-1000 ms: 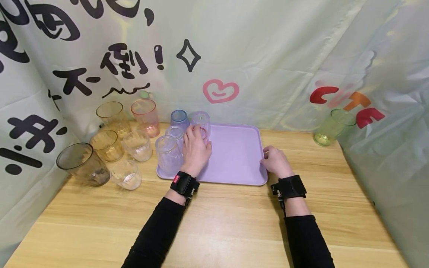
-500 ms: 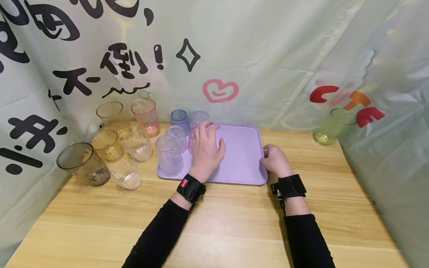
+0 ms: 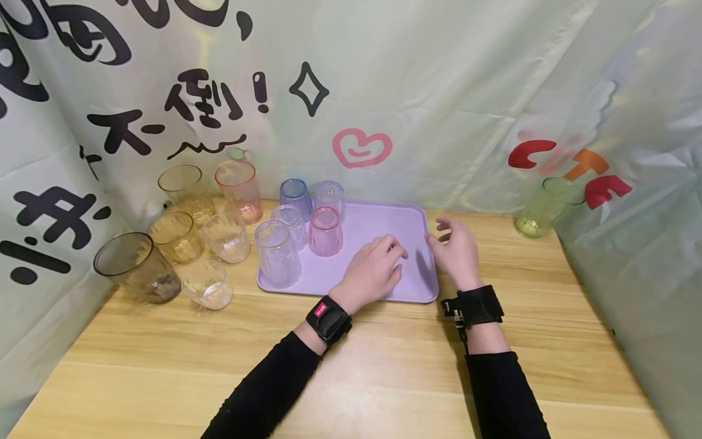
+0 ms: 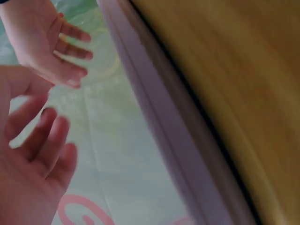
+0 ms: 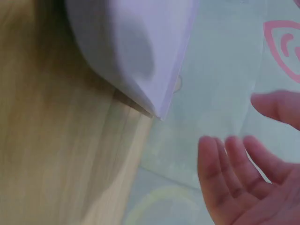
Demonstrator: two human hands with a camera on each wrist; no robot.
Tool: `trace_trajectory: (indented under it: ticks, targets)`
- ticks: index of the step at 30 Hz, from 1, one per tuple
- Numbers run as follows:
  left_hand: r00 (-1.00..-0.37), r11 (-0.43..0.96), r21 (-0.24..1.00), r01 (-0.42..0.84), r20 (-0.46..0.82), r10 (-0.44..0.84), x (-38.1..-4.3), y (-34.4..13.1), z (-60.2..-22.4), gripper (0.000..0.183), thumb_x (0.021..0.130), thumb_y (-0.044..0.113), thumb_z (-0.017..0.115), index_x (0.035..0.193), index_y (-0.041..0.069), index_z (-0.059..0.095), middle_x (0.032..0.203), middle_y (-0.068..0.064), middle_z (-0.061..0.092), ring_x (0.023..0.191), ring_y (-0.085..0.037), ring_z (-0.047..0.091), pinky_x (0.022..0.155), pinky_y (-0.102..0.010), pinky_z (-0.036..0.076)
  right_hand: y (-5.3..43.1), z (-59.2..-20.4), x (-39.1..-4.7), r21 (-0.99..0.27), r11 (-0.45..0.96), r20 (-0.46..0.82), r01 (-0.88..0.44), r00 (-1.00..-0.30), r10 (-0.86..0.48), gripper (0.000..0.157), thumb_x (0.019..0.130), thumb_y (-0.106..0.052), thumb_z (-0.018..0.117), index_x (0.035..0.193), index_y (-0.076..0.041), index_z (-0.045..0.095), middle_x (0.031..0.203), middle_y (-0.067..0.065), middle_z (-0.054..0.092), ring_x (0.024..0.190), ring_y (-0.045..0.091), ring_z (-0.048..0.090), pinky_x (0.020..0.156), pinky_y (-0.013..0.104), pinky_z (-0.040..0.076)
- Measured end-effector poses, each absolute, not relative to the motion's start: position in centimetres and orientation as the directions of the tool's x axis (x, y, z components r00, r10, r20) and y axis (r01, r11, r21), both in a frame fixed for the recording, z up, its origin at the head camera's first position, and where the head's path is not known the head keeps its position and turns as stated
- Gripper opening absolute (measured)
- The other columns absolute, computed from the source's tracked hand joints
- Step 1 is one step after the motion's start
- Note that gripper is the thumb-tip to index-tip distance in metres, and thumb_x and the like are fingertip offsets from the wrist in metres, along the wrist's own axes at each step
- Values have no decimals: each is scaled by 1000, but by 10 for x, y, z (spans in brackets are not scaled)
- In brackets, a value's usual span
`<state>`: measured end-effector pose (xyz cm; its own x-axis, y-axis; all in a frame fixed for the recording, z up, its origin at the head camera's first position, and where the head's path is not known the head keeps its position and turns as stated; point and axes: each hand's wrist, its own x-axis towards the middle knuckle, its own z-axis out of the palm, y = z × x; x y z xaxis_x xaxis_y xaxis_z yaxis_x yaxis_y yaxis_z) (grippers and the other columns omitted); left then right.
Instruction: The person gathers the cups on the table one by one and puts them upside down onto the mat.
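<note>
A purple tray (image 3: 384,274) lies on the wooden table, several glasses standing upside down or upright on its left half. Among them are a pink glass (image 3: 326,231), a tall clear glass (image 3: 278,256), a smaller clear glass (image 3: 290,225), a blue glass (image 3: 296,198) and a pale purple glass (image 3: 330,198). Above the tray's middle, my left hand (image 3: 368,274) holds nothing, its fingers loosely bent. Just off the tray's right edge is my right hand (image 3: 456,253), thumb and fingers apart. Both hands show bare in the wrist views, the right-hand fingers (image 5: 234,164) spread from the thumb.
Left of the tray stand a dark grey glass (image 3: 137,268), amber glasses (image 3: 178,238), a tall pink glass (image 3: 238,192) and clear glasses (image 3: 208,286). A green glass (image 3: 548,207) stands at the far right. A printed cloth (image 3: 439,110) hangs behind the table.
My left hand has let go of the pink glass and moved right across the tray. My right hand has come off the tray's right rim and lifted slightly.
</note>
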<state>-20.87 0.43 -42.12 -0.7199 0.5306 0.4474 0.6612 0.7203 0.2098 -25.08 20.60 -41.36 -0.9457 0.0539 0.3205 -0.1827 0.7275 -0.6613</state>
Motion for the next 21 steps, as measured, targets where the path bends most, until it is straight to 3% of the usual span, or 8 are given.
trace_trajectory:
  ticks: [5,11,14,21]
  targets:
    - [-721,702,178,690,258,643,-204,9,-427,20,88,25,62,108,20,64,102,5,51,91,-10,50,76,-25,46,211,-412,-251,-719,671,367,-181,-919,146,48,86,-20,65,130,-4,51,116,14,56,95,34,60,77,41,48]
    - [-731,705,203,680,108,674,-201,8,-432,13,87,24,63,99,23,68,92,8,55,82,-9,54,65,-25,48,221,-411,-252,-767,614,399,-189,-889,224,49,87,-19,63,132,-5,49,118,13,55,97,34,59,78,36,45]
    - [-731,702,233,673,70,678,-200,6,-431,6,87,22,61,88,24,67,86,10,54,77,-6,53,61,-23,46,226,-411,-253,-781,596,405,-188,-878,253,49,88,-20,63,132,-6,48,118,13,54,97,33,58,78,34,44]
    - [-727,690,282,667,43,685,-199,1,-429,12,86,19,59,77,26,63,79,14,54,74,-3,51,59,-22,44,235,-409,-254,-808,570,384,-152,-868,314,47,89,-23,60,132,-8,48,121,10,51,101,31,56,80,33,44]
